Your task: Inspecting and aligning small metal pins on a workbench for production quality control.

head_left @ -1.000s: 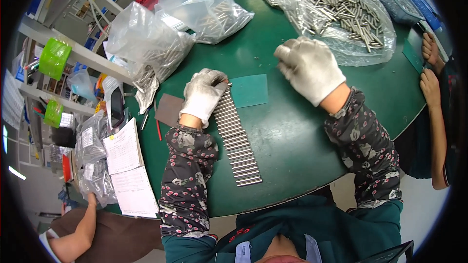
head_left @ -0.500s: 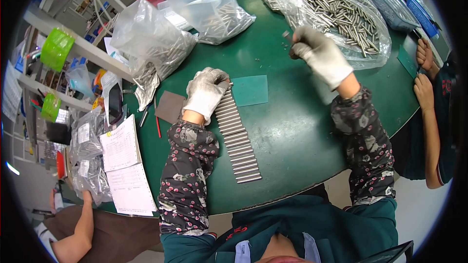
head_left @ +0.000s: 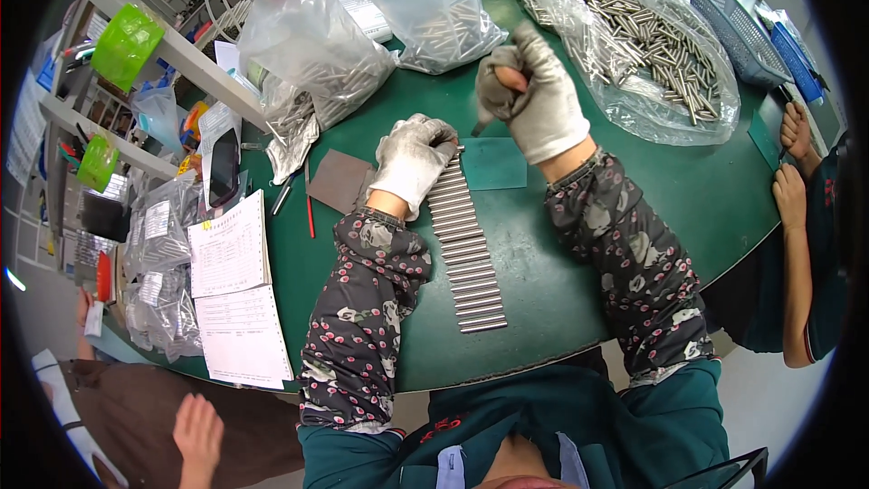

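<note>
A row of short metal pins (head_left: 471, 258) lies side by side on the green table, running from my left fingers toward the near edge. My left hand (head_left: 412, 163), in a whitish work glove, is closed at the far end of this row, its fingertips on the pins. Just right of that end lies a flat green sheet (head_left: 496, 164). My right hand (head_left: 540, 100), gloved too and with a bare thumb tip showing, is raised above the sheet's far side. Its fingers are curled; a small blurred grey thing below them is too smeared to name.
A large open plastic bag (head_left: 652, 45) of loose pins lies at the far right, near blue baskets (head_left: 738, 32). Bagged pins (head_left: 317, 54) stand at the far left. Papers (head_left: 237, 308), a phone (head_left: 223, 169) and a brown sheet (head_left: 339, 181) lie left. Co-workers' hands show at both sides.
My right hand has come left and nearer to my left hand, away from the large bag of pins. The whole view has shifted a little. At lower left a co-worker's arm has moved.
</note>
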Action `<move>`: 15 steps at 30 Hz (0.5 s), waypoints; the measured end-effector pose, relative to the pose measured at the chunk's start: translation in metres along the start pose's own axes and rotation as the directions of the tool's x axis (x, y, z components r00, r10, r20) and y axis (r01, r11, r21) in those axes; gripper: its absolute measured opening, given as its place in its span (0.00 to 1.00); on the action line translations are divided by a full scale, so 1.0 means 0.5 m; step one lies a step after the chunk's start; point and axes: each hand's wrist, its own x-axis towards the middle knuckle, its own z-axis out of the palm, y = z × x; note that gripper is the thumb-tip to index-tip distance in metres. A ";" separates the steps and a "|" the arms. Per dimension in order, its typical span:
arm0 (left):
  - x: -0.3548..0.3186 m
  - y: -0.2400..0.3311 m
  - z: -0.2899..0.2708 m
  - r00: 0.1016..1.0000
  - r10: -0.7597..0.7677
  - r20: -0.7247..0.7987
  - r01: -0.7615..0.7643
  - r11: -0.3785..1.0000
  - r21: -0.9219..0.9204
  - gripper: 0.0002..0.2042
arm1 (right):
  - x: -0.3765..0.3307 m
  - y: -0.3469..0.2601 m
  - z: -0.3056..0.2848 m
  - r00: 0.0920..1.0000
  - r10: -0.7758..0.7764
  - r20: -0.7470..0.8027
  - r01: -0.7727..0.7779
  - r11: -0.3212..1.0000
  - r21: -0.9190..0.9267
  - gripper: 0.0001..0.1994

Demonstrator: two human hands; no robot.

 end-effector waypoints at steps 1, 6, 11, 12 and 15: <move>-0.001 -0.002 -0.001 1.000 0.011 -0.003 -0.011 1.000 -0.012 0.06 | -0.004 0.008 -0.001 0.997 0.009 -0.083 -0.007 1.000 0.018 0.22; 0.004 -0.004 0.001 0.999 0.040 0.013 -0.040 0.999 -0.026 0.06 | -0.014 0.013 -0.004 0.995 0.061 -0.082 -0.059 0.998 0.028 0.15; 0.005 0.000 -0.001 0.999 0.050 0.014 -0.050 0.998 -0.048 0.06 | -0.008 0.035 -0.031 0.995 0.056 0.078 -0.061 0.996 0.069 0.12; 0.005 -0.001 -0.001 0.999 0.047 0.015 -0.046 0.998 -0.044 0.06 | -0.008 0.036 -0.034 0.994 0.033 0.102 -0.037 0.999 0.037 0.13; 0.003 -0.007 -0.001 0.999 0.043 0.026 -0.042 0.998 -0.045 0.05 | -0.007 0.032 -0.023 0.996 0.054 -0.069 -0.055 0.998 -0.006 0.16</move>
